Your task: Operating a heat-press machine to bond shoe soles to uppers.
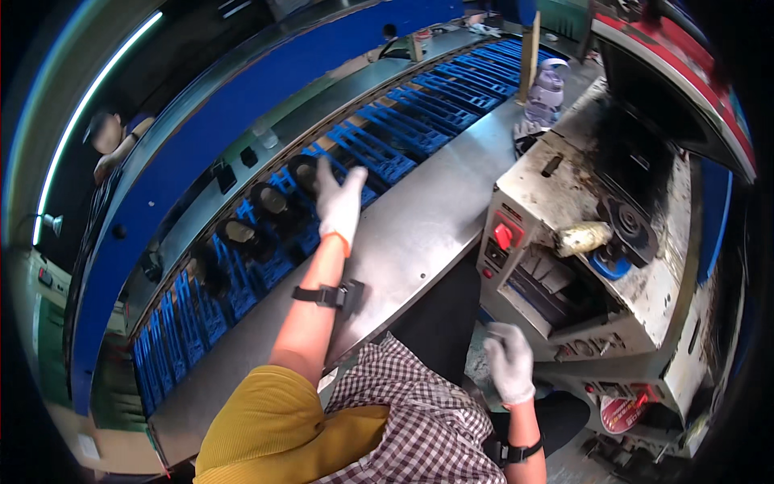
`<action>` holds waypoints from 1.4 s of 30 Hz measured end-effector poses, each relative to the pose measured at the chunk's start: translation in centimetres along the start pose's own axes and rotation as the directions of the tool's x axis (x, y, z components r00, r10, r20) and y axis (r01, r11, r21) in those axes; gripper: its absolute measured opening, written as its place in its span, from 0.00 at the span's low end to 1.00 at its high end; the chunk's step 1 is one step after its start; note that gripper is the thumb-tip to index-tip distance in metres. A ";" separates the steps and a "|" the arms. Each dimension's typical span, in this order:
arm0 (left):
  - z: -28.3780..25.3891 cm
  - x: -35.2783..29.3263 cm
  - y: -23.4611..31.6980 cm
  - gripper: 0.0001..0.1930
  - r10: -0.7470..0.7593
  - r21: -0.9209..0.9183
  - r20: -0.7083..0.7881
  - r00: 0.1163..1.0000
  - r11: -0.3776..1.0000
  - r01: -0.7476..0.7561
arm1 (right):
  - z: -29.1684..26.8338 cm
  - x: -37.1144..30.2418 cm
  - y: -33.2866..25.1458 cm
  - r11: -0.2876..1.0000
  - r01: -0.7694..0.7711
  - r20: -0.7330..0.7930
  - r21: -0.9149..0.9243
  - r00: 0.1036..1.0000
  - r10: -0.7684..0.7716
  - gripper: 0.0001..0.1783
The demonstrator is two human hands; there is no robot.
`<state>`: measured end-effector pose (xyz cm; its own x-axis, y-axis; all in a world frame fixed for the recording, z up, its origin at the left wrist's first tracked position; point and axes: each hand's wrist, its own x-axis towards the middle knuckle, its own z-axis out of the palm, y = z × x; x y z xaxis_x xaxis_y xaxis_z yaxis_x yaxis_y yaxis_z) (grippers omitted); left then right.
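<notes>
My left hand (339,202), in a white glove, reaches over the inner edge of a conveyor of blue slatted racks (387,161). Its fingers and thumb are spread, with nothing seen in them. Just beyond the fingertips sits a dark rounded piece (303,171), shoe-like with a paler middle. Similar dark pieces (272,199) stand in a row on the racks to the left; their exact kind is blurred. My right hand (509,363), also white-gloved, hangs low near my leg, beside a grimy white machine (536,194). Its fingers are loosely bent and apart, holding nothing visible.
A bare metal ledge (427,210) runs between me and the racks. On the machine lie a yellowish roll (584,238) and a black round part (633,226). A purple bottle (546,93) stands at the ledge's far end. Another person (113,141) is behind the blue beam (193,145).
</notes>
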<state>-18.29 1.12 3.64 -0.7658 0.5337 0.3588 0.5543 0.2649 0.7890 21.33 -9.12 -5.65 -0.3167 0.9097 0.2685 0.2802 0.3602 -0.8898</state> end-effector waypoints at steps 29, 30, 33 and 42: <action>-2.9 2.7 0.5 0.31 0.182 -0.636 0.769 0.613 0.124 0.761 | -7.6 10.4 -14.1 0.825 -0.106 0.287 0.555 0.956 -0.069 0.30; -2.3 1.3 3.5 0.34 0.209 -0.607 0.788 0.580 0.102 0.788 | -7.6 11.9 -15.0 0.816 -0.074 0.274 0.573 0.956 -0.105 0.34; -1.2 -2.0 10.9 0.32 0.331 -0.516 0.825 0.458 0.112 0.849 | -8.0 16.0 -17.9 0.843 -0.104 0.227 0.528 0.974 -0.022 0.49; 2.8 -7.4 24.4 0.23 0.469 -0.270 0.873 0.136 0.233 0.934 | -14.3 17.8 -20.1 0.687 -0.243 0.166 0.685 0.970 0.177 0.65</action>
<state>1.79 5.85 18.81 0.4404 0.8976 -0.0168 -0.6743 0.3431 0.6540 23.03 2.81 22.32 -0.4080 0.9120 0.0413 -0.3514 -0.1151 -0.9291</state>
